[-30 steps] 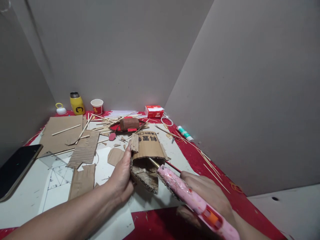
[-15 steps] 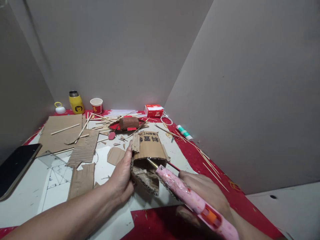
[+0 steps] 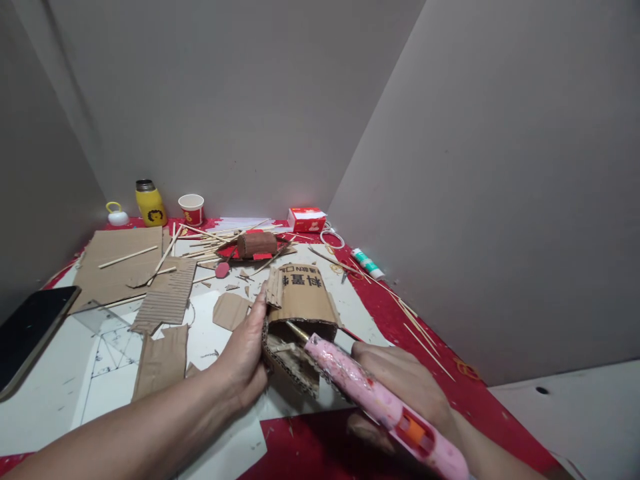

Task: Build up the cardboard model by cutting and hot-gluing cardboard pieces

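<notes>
My left hand [image 3: 243, 363] is gripping the left wall of the cardboard piece [image 3: 300, 303], thumb lying along its edge. The piece is sitting at table centre, its open end facing me. My right hand [image 3: 407, 387] is clenching the pink glue gun [image 3: 377, 400], whose brass nozzle is poking into the opening toward 11 o'clock. Cardboard scraps [image 3: 167, 297] and a clear ruler [image 3: 103, 320] are lying at 9 o'clock. Sticks [image 3: 210, 241] and a brown roll [image 3: 257, 244] are at 12, with a yellow bottle [image 3: 149, 203] and cup [image 3: 191, 209] beyond. A tube [image 3: 367, 264] is lying at 1 o'clock.
</notes>
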Tool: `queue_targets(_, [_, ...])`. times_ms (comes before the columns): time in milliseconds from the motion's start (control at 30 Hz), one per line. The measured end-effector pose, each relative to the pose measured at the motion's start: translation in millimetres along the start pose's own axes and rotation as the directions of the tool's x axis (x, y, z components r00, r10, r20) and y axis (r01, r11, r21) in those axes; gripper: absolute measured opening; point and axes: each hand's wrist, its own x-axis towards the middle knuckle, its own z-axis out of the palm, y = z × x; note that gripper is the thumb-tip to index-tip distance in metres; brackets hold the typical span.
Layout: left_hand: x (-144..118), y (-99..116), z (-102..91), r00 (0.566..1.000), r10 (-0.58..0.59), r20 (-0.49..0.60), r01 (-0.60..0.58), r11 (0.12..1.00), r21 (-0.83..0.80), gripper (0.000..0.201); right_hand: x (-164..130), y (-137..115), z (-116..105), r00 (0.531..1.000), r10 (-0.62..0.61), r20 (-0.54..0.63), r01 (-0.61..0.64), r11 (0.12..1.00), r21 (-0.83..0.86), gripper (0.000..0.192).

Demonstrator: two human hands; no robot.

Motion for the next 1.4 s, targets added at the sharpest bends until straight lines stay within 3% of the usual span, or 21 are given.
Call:
queue_targets(500, [-0.6,0.0,-0.7,0.998,-0.029,-0.063,0.032,0.998,0.048,0.049,0.3,-0.7,-2.2,0.999,0.006,0.033,-0.008,0.998,0.063,0.043])
queue_targets(833, [-3.1,0.4,0.8,0.994,-0.11,-0.003,0.11,0.994,0.014,0.048,-7.1,2.3,3.7,1.0,0.017,0.017,-0.018,0.996,0.086,0.043])
queue_targets(1133, [-3.6,-0.6,2.0,0.996,-0.092,0.017,0.092,0.996,0.022,0.049,-7.1,0.0,3.2,1.0,0.005,0.029,-0.006,1.0,0.024,0.042])
queue_targets(1400, [-4.5,-1.8,2.3,0.996,-0.091,0.022,0.091,0.996,0.021,0.052,-3.0,1.8,5.4,1.0,0.014,0.015,-0.016,0.995,0.101,0.038])
